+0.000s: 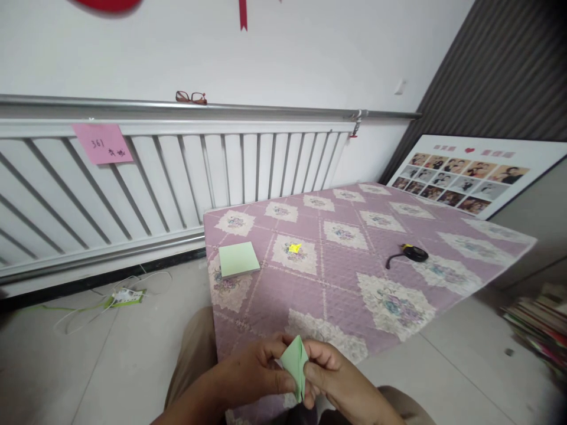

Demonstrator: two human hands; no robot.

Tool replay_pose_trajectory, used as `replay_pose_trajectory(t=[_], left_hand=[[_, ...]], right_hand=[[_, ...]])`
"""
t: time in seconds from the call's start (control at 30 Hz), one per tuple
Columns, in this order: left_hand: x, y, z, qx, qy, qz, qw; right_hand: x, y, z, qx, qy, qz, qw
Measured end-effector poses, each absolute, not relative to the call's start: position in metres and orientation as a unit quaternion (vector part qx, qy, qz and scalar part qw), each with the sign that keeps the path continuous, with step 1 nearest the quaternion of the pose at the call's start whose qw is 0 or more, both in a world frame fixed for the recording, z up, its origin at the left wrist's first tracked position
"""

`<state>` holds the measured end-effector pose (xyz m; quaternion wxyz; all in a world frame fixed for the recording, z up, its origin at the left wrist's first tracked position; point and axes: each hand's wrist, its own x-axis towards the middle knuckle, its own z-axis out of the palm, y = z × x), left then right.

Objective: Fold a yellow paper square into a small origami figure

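A small piece of green folded paper (293, 361), diamond-shaped with layered edges along its right side, is held above the near edge of the table. My left hand (261, 369) pinches its left side, thumb across the lower front. On the other side, my right hand (330, 372) grips the right edge between thumb and fingers. Farther off on the cloth lies a pad of pale green square paper (239, 260). To the right of the pad sits a small yellow folded paper piece (295, 248).
A purple patterned cloth (283, 301) covers the table. A black and yellow tape measure (415, 254) lies toward its right. Behind stand a white radiator (266, 162) with a pink note (104, 143), and glasses (191, 97) on the pipe. A power strip (127, 297) is on the floor at left.
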<state>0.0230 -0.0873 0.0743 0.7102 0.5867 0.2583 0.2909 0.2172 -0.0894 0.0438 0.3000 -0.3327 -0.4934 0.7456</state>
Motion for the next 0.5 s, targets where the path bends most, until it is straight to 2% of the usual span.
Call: replay_pose_trajectory(t=[0.27, 0.37, 0.5], left_hand=[[0.014, -0.088, 0.063, 0.562, 0.297, 0.376, 0.675], [0.019, -0.090, 0.061, 0.568, 0.331, 0.399, 0.640], [0.029, -0.095, 0.059, 0.530, 0.312, 0.440, 0.654]], right_hand=[[0.218, -0.090, 0.073, -0.390, -0.618, 0.621, 0.281], [0.216, -0.089, 0.076, -0.418, -0.653, 0.558, 0.295], [0.214, -0.089, 0.069, -0.454, -0.662, 0.501, 0.323]])
